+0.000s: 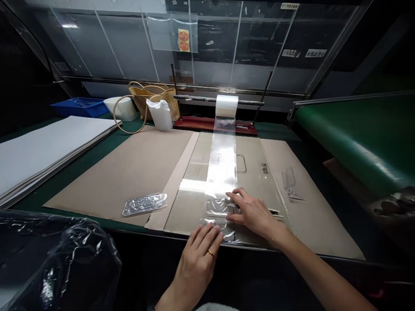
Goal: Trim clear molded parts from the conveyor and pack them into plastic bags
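Observation:
A strip of clear plastic film [223,151] runs from a roll [226,106] down the board towards me. My left hand [201,255], with a ring on one finger, lies palm down with fingers stretched out at the film's near end. To its right, my right hand [254,214] bends over the film's edge, thumb and forefinger apart. A slim pointed tool [276,213] shows on both sides of that hand, mostly hidden by it; its kind is unclear. Under the film near my fingers lies a small clear flat piece [218,207].
A clear plastic packet [145,204] lies left on the cardboard [129,168]; a bent clear piece [292,183] lies right. The roll's stand [207,124], a wicker bag [168,101], white rolls [121,109] and a blue tray [79,106] stand behind. A green conveyor belt [356,138] flanks the right.

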The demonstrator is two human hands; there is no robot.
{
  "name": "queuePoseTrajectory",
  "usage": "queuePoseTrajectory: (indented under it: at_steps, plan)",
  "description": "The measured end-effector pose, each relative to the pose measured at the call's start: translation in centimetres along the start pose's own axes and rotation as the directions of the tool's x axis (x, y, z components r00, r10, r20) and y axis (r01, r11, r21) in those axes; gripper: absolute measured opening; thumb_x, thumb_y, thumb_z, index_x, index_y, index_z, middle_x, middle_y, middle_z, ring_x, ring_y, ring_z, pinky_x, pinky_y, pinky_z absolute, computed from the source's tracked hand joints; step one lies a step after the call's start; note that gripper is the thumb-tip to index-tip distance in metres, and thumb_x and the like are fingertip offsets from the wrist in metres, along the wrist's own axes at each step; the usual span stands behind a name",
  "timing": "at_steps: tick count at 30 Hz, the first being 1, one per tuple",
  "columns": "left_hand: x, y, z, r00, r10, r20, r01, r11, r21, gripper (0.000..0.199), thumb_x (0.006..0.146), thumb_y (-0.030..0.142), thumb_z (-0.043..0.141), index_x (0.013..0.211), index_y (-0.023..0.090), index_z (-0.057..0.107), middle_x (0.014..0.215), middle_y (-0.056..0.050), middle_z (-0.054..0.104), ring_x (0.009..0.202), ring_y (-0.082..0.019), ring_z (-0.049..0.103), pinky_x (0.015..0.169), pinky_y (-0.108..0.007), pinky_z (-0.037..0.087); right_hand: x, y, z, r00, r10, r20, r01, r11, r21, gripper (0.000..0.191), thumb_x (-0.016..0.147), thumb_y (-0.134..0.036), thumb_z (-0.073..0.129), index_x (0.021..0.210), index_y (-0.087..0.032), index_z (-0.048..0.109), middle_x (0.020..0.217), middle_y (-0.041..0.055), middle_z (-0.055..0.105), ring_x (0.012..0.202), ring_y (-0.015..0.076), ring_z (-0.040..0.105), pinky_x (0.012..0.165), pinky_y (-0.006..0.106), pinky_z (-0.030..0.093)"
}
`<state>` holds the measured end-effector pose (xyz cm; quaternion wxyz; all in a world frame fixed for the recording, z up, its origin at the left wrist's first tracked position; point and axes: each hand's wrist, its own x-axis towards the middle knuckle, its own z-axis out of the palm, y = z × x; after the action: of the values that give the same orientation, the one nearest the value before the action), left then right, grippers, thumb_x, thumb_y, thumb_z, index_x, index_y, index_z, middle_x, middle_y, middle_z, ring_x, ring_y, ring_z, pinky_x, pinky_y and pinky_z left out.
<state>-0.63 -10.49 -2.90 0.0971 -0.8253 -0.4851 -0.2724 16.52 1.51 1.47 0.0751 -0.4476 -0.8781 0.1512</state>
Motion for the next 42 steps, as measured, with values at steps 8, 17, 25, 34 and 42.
queuePoseTrajectory:
  at_steps: [8,17,25,34,42]
  plan:
    - [-0.6,-0.5,0.7,1.000,-0.001,0.000,0.001,1.000,0.018,0.042,0.085,0.004,0.045,0.126,0.012,0.045,0.125,-0.009,0.054,0.121,-0.024,0.043,0.094,-0.044,0.042,-4.8,4.1,-3.2,0.946,0.272,-0.176,-0.274,0.962,0.015,0.024,0.092,-0.032,0.027,0.089,-0.020,0.047,0.063,-0.0006,0.055,0.050,0.0149,0.051,0.044,0.026,0.038]
    - [-0.1,-0.3,0.5,0.999,-0.052,-0.004,0.052,0.999,0.008,0.039,0.085,0.006,0.042,0.120,0.020,0.051,0.121,-0.005,0.058,0.116,-0.023,0.049,0.094,-0.045,0.040,-1.2,-2.7,1.6,0.961,-0.256,-0.108,0.241,0.961,-0.138,0.021,0.081,-0.006,0.045,0.091,-0.018,0.058,0.087,0.0044,0.058,0.078,0.0153,0.055,0.066,0.024,0.041]
    - [0.5,-0.3,-0.4,0.998,-0.058,-0.031,0.058,0.998,-0.011,0.032,0.088,0.010,0.040,0.113,0.021,0.057,0.113,-0.004,0.064,0.107,-0.021,0.057,0.093,-0.041,0.040,0.3,-3.5,2.2,0.929,-0.357,-0.095,0.332,0.920,-0.209,0.015,0.081,-0.010,0.046,0.076,-0.018,0.058,0.078,0.0018,0.059,0.068,0.0129,0.052,0.055,0.024,0.033]
    - [-0.5,-2.7,-0.7,0.988,0.070,-0.139,-0.076,0.996,-0.044,0.036,0.085,0.005,0.041,0.116,0.018,0.054,0.110,-0.006,0.065,0.111,-0.020,0.054,0.098,-0.043,0.037,-10.3,7.8,-0.9,0.992,0.037,-0.124,-0.045,0.997,-0.068,0.022,0.090,-0.030,0.039,0.094,-0.025,0.060,0.087,0.0006,0.062,0.069,0.0135,0.060,0.053,0.023,0.042]
    - [-3.6,-13.7,-5.4,0.917,-0.115,-0.382,0.174,0.977,0.126,0.035,0.081,0.007,0.055,0.111,0.024,0.058,0.107,-0.008,0.066,0.102,-0.024,0.060,0.091,-0.047,0.042,-8.3,3.8,0.7,0.994,0.064,-0.093,-0.036,0.960,0.278,0.024,0.087,-0.036,0.044,0.107,-0.025,0.052,0.098,0.0040,0.062,0.082,0.0172,0.063,0.064,0.028,0.053]
